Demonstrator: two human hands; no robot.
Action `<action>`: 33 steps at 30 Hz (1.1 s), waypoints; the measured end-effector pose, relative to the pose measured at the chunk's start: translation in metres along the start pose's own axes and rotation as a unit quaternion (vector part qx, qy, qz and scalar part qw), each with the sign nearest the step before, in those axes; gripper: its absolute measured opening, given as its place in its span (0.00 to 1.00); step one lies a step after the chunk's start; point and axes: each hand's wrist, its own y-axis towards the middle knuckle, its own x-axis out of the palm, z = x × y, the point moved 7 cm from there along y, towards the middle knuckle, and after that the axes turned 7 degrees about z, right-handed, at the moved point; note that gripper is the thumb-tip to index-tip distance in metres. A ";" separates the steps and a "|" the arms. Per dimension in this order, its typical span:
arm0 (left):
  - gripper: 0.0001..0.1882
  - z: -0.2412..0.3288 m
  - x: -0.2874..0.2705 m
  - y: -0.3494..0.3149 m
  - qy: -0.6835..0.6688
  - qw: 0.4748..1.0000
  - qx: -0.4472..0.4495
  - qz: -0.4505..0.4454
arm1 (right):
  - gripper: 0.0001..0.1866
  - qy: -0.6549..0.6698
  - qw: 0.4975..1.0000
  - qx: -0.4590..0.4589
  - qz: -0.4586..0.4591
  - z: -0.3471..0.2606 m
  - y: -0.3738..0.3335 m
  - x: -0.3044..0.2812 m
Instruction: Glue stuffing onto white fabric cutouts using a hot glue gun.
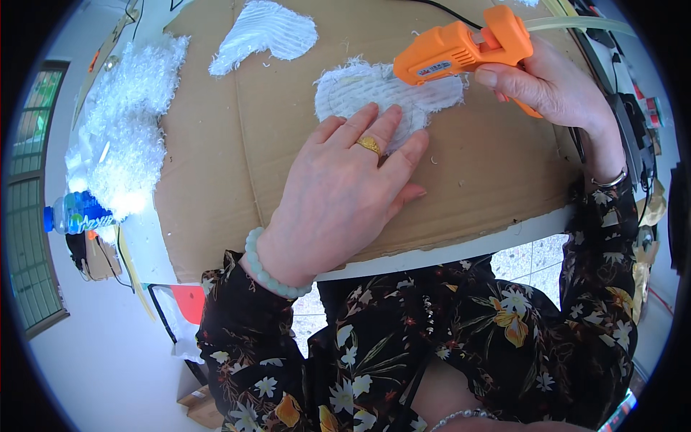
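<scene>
An orange hot glue gun (pixel 453 56) is gripped in my right hand (pixel 547 90), its nozzle end over the upper edge of a white ribbed fabric piece (pixel 353 85). A translucent glue stick (pixel 576 24) sticks out of its back. My left hand (pixel 342 187) lies palm down with fingers spread, the fingertips resting on the lower part of that fabric piece. The fabric has frayed edges and a lobed outline. A second white fabric piece (pixel 266 34), curved in shape, lies apart at the far side.
A brown cardboard sheet (pixel 475 191) covers the white table. White fluffy material (pixel 137 115) is heaped at the left, with a blue-capped plastic bottle (pixel 79 210) beside it. A dark cord (pixel 439 7) runs at the far edge; black devices with cables (pixel 630 137) stand at the right edge.
</scene>
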 end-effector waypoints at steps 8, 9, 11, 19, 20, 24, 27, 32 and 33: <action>0.27 0.001 -0.004 0.000 0.010 1.000 -0.006 -0.013 | 0.26 -0.063 0.996 0.058 -0.035 -0.013 0.000 -0.010; 0.27 0.000 -0.002 0.001 0.012 1.000 -0.009 -0.020 | 0.26 -0.078 0.994 0.060 -0.045 -0.012 0.000 -0.010; 0.28 0.001 0.001 0.002 0.006 1.000 -0.009 -0.023 | 0.26 -0.076 0.995 0.049 -0.030 -0.005 -0.002 -0.012; 0.29 0.007 0.000 0.007 0.030 0.998 -0.005 -0.046 | 0.19 -0.150 0.832 -0.533 -0.028 -0.072 -0.016 -0.019; 0.29 0.007 0.000 0.006 0.031 0.998 -0.009 -0.044 | 0.20 -0.099 0.938 -0.327 -0.055 -0.065 -0.006 -0.027; 0.27 0.008 -0.002 0.008 0.018 0.999 -0.010 -0.032 | 0.21 -0.050 0.991 -0.087 -0.084 -0.049 0.000 -0.027; 0.29 0.007 -0.001 0.008 0.032 0.998 -0.017 -0.047 | 0.25 -0.063 0.996 -0.035 -0.047 -0.014 -0.001 -0.019; 0.29 0.009 0.000 0.010 0.034 0.998 -0.012 -0.047 | 0.24 -0.083 0.995 -0.043 -0.038 -0.015 -0.004 -0.023; 0.29 0.008 0.000 0.009 0.034 0.998 -0.012 -0.046 | 0.25 -0.076 0.996 -0.013 -0.044 -0.014 -0.003 -0.022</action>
